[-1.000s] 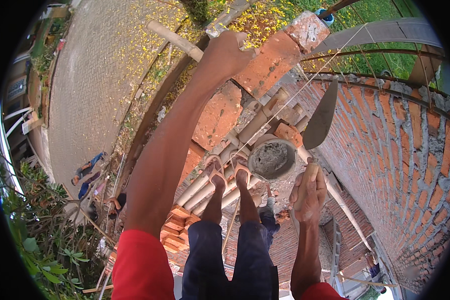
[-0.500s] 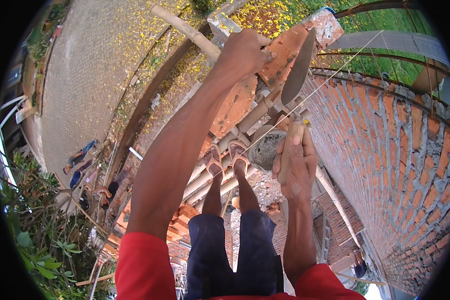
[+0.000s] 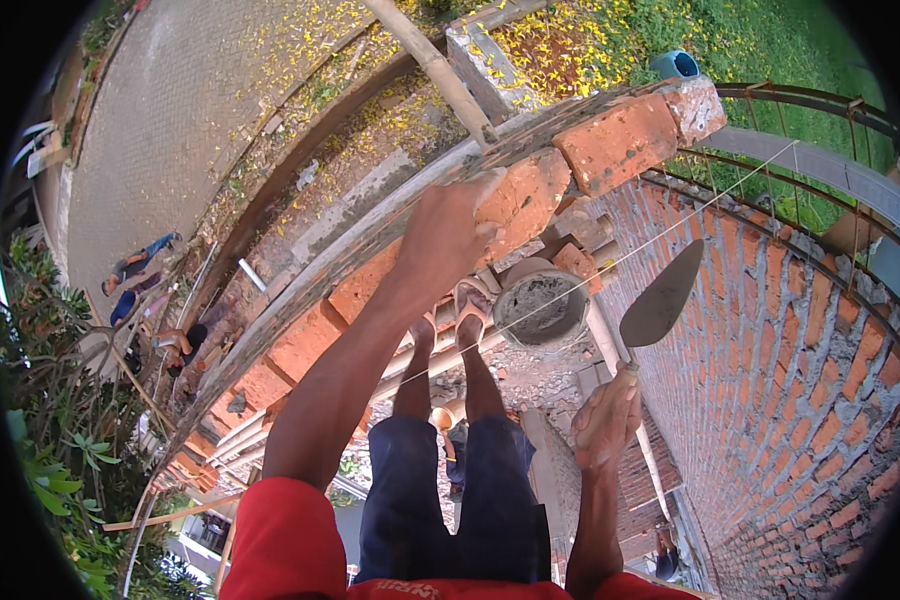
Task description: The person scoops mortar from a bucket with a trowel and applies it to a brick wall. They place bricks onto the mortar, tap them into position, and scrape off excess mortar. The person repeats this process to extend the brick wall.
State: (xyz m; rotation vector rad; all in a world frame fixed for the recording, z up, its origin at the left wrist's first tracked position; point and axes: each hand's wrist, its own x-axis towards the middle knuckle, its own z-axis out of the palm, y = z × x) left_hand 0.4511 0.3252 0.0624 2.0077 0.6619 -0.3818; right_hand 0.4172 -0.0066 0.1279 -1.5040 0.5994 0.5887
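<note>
My left hand (image 3: 448,238) is closed round the near end of an orange brick (image 3: 527,200) on top of the curved wall, thumb and fingers on either side. Past that brick lies another brick (image 3: 618,145), speckled with grey. With my right hand (image 3: 607,420) I grip the wooden handle of a pointed trowel (image 3: 662,300), its broad blade tilted up and away from the wall top. Between my hands, near my feet, sits a round bucket (image 3: 505,322) of grey mortar (image 3: 545,303). A thin string (image 3: 710,200) runs slantwise over the bucket.
More bricks (image 3: 305,340) line the wall top toward the lower left. Wooden poles (image 3: 245,440) form the footing below me. A tall brick wall (image 3: 770,380) rises on the right. A loose pole (image 3: 435,65) leans at the far side. People (image 3: 175,345) are low at the left.
My left hand has moved nearer and left, from the farther brick to the closer one. My right hand has lowered, taking the trowel right and away from the bricks. The view has shifted.
</note>
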